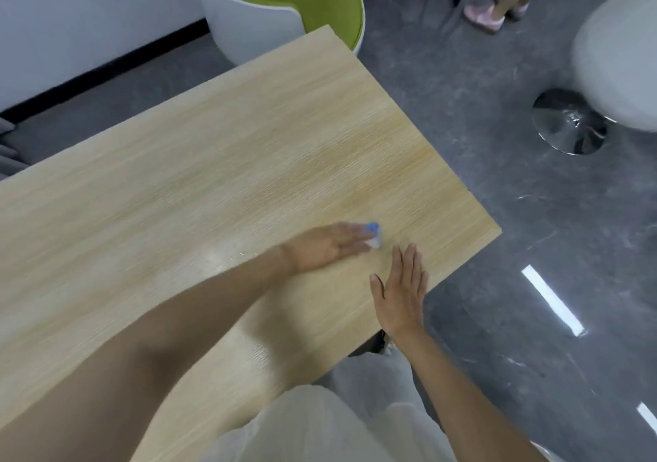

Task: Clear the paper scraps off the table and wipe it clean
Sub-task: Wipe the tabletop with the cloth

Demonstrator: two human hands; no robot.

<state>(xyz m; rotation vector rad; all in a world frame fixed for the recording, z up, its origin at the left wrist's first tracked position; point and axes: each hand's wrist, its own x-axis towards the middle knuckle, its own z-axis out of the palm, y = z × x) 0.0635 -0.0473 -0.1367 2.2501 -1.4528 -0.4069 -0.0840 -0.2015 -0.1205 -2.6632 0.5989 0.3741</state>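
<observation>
The left arm reaches in from the lower left, long and nearly straight across the pale wood-grain tabletop. Its left hand lies palm down with the fingers stretched forward, not curled, pressing on a small blue-and-white wiping cloth. The hand and cloth are blurred, so I cannot tell whether the thumb is tucked around the cloth. The cloth sits on the table toward its right side, near the corner closest to the person, with only its far end showing past the fingertips.

The right hand is just beside it, a little nearer the person — flat, palm down, fingers straight and close together, thumb held out to the side, holding nothing. It lies at the table's right edge with the wrist past the edge and the forearm running back to the lower right.

A round white chair with a green lining stands beyond the far corner. A white stool on a chrome disc base stands on the grey floor to the right.
</observation>
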